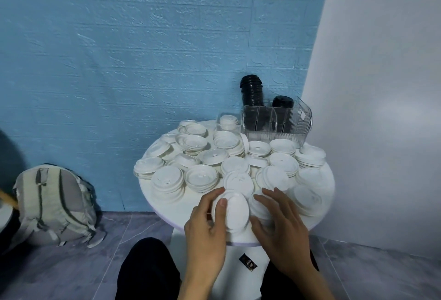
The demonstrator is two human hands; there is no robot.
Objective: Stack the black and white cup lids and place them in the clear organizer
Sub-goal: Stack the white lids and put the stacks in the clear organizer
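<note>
The left hand (206, 224) holds a small stack of white lids (232, 211) tilted on edge at the near rim of the round counter (152, 194), thumb on the upper face and fingers curled behind. The right hand (278, 222) lies beside that stack with fingers spread, resting on loose white lids. The clear organizer (276, 123), already holding black lids (251, 92), stands at the far side of the counter. The sensible way, I judge, is to face each lid the same way and nest it snugly before adding more.
</note>
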